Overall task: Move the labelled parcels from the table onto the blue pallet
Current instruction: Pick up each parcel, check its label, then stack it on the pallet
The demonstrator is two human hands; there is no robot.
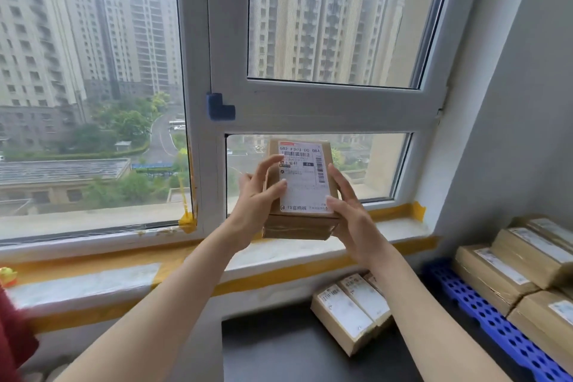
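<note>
So right now both hands have the small brown cardboard parcel with the white printed shipping label [302,192] up in the air, well above the dark table top [279,350] and up and to the left of the blue perforated plastic pallet [493,316]. The left hand [257,195] wraps the box's left side, fingers curled onto the label face. The right hand [350,214] cups the right edge and lower corner, thumb resting on the label. So it's gripped from both sides, label facing the person.

My guess is this is the carry step. The pallet already has a stack of tan labelled cardboard boxes [511,270] on it, so I'd swing the parcel right and down toward the bare blue strip at the pallet's near edge, or set it on top of that stack if it sits flat. Keep the label up and both hands on until it rests.

Just left of the pallet, a few more flat tan labelled parcels [350,310] sit on the table waiting, so don't clip those on the way over.
</note>
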